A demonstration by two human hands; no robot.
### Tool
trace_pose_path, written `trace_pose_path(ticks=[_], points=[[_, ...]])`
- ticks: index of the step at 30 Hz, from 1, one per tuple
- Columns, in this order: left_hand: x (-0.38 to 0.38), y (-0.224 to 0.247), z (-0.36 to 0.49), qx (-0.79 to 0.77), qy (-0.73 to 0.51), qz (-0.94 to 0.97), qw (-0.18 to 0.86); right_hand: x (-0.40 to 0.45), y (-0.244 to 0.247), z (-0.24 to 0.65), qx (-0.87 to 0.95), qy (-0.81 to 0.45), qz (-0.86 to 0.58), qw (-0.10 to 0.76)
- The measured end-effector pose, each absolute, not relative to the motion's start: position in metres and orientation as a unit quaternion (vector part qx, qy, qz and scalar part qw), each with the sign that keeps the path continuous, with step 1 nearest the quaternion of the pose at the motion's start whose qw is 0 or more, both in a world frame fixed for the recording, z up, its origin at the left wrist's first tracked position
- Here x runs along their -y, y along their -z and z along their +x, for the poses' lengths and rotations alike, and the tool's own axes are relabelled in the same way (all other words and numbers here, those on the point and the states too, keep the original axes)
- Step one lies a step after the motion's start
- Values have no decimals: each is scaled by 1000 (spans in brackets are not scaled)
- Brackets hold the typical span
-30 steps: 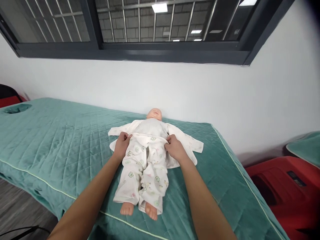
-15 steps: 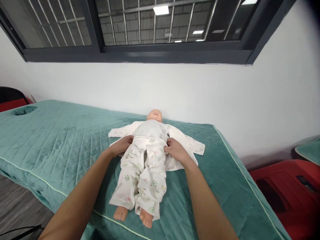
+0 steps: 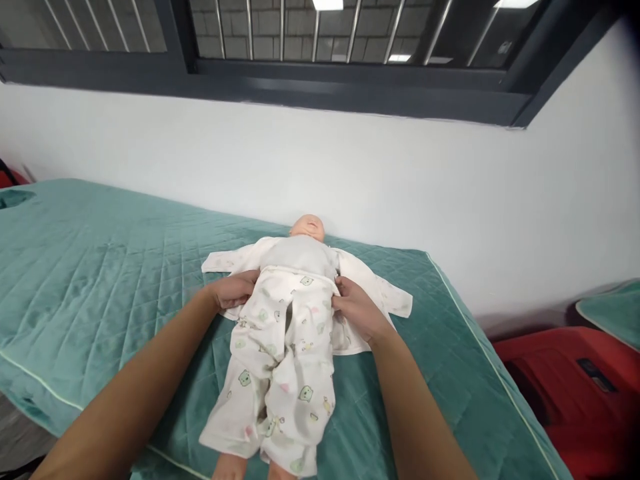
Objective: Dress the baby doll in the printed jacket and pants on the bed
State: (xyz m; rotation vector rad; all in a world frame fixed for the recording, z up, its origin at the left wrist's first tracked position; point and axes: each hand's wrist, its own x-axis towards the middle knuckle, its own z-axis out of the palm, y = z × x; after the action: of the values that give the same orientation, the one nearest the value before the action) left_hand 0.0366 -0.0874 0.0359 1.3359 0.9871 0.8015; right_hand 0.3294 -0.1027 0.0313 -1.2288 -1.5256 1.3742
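Observation:
A baby doll (image 3: 307,227) lies on its back on the green quilted bed cover (image 3: 135,247), head toward the wall. Printed white pants (image 3: 285,333) cover its legs up to the waist, and its feet stick out below the cuffs. Around its grey-white torso (image 3: 300,253) a white long-sleeved jacket (image 3: 370,280) lies spread open underneath. My left hand (image 3: 235,291) is closed at the left side of the pants' waistband, fingertips partly hidden. At the opposite side my right hand (image 3: 357,307) pinches the waistband between thumb and fingers.
Behind the bed rises a white wall (image 3: 400,180) with a dark-framed barred window (image 3: 320,87). A red plastic object (image 3: 575,380) stands beyond the bed's right edge, with a green padded piece (image 3: 613,312) above it.
My view has moved closer and tilted down, so the doll looks larger and its feet reach the bottom edge. Both hands remain at the waistband.

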Motion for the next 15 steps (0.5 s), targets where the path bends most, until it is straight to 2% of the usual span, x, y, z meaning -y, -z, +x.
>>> trace_pose_path(ticks=[3, 11, 13, 15], points=[[88, -28, 34, -404, -322, 514, 685, 103, -30, 329, 576, -564, -453, 380], [92, -33, 29, -372, -296, 531, 701, 104, -35, 337, 604, -564, -448, 342], [94, -37, 31, -354, -298, 562, 685, 106, -38, 337, 609, -571, -447, 322], [97, -40, 33, -368, -332, 619, 609, 109, -41, 336, 614, -573, -444, 312]])
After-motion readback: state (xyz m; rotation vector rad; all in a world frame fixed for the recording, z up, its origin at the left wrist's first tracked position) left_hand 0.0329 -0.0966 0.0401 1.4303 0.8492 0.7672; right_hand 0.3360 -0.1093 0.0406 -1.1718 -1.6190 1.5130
